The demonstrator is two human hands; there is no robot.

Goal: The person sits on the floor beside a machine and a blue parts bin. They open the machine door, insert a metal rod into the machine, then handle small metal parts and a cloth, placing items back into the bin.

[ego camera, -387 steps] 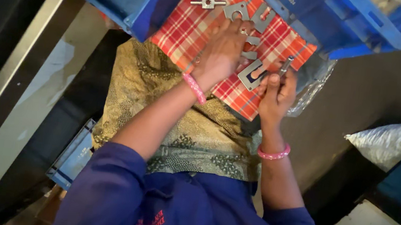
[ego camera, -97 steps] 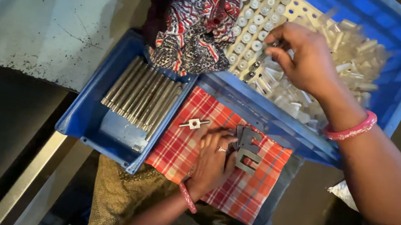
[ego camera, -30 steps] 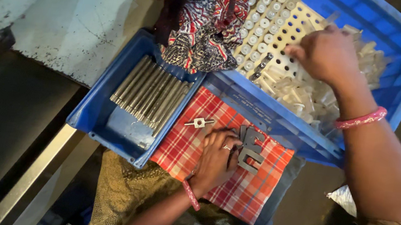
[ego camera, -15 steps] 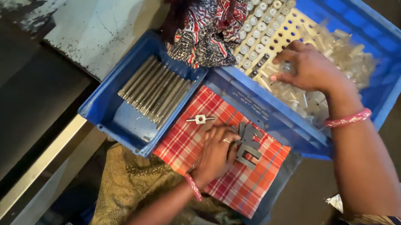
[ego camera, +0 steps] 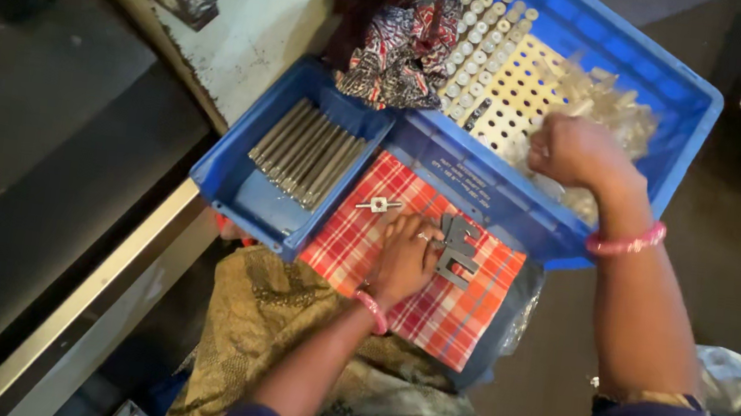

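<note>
Head view, looking down. The fingers of the left hand (ego camera: 404, 256) lie flat and spread, palm down, on a red plaid cloth (ego camera: 420, 265); they grip nothing, and their tips touch a stack of flat grey metal brackets (ego camera: 456, 248) resting on the cloth. A small cross-shaped metal fitting (ego camera: 378, 205) lies on the cloth just beyond the fingertips, apart from them. A pink bangle (ego camera: 372, 310) circles the left wrist.

The fingers of the right hand (ego camera: 577, 152) are curled into a closed fist above a heap of small clear plastic parts (ego camera: 617, 125); whether the fist encloses any of them cannot be told. A second pink bangle (ego camera: 627, 242) sits on the right wrist.

The heap lies in a large blue plastic crate (ego camera: 682, 81), beside a pale perforated tray (ego camera: 519, 90) holding rows of small round caps (ego camera: 480, 21). A smaller blue bin (ego camera: 241, 198), just left of the cloth, holds a row of metal rods (ego camera: 307, 150). A crumpled patterned fabric (ego camera: 399, 35) rests between the two bins on the worn white tabletop (ego camera: 263, 10).
</note>
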